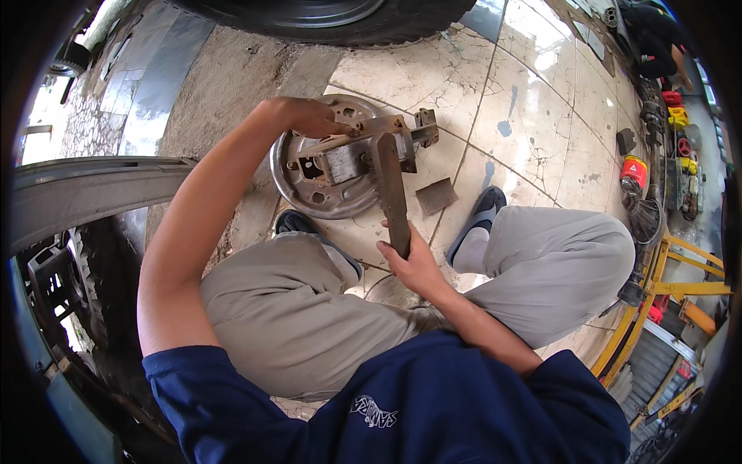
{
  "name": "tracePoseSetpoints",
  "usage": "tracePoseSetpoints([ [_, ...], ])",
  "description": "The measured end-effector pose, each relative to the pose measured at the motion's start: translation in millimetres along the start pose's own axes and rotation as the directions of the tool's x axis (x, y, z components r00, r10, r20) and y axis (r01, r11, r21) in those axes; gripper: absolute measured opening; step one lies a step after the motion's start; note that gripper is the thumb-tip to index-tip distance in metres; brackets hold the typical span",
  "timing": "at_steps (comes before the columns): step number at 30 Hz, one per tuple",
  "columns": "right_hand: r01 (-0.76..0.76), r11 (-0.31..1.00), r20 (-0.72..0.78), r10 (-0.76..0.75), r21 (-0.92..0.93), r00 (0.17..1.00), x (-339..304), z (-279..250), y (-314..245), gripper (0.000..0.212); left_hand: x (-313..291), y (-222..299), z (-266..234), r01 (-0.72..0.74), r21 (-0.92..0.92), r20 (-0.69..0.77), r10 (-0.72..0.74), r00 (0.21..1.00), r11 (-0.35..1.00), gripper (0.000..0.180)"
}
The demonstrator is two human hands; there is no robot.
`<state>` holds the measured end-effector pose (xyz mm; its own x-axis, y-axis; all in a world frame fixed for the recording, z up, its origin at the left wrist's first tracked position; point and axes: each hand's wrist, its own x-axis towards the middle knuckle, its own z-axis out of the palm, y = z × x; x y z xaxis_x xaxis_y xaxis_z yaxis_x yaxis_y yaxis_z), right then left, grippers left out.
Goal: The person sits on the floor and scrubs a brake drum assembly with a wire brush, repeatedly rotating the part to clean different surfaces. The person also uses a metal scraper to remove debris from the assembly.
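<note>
A round metal brake backing plate [287,185] lies on the tiles between my feet, with a rusty metal bracket [342,164] across its face. Curled over the far edge of that bracket is my left hand [308,118], its fingertips pressed to the metal. My right hand [417,267] grips the near end of a long dark flat bar [392,197], whether wood or metal I cannot tell. The bar's far end is over the right part of the bracket. Beside it on the floor lies a small square of brown sandpaper [437,196].
A large tyre [417,27] stands at the far edge. To the left runs a grey metal beam [100,189] with another tyre [89,286] below. At right are a red-and-yellow can [634,170], a yellow metal frame [657,271] and assorted parts. Another person [657,39] is at the far right.
</note>
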<state>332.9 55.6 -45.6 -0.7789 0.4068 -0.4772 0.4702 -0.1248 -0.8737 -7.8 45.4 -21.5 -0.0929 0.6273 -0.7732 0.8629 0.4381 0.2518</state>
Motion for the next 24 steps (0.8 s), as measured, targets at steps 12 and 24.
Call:
tracePoseSetpoints([
  [12, -0.072, 0.996, -0.129, 0.077, 0.043, 0.989, 11, -11, -2, 0.042, -3, 1, -2, -0.028, -0.025, 0.028, 0.029, 0.999, 0.999, 0.073],
  [24, -0.091, 0.995, 0.001, 0.091, -0.035, 0.996, 16, -16, -29, 0.043, -8, 2, -3, 0.003, -0.045, 0.047, -0.001, 0.999, 0.999, 0.074],
])
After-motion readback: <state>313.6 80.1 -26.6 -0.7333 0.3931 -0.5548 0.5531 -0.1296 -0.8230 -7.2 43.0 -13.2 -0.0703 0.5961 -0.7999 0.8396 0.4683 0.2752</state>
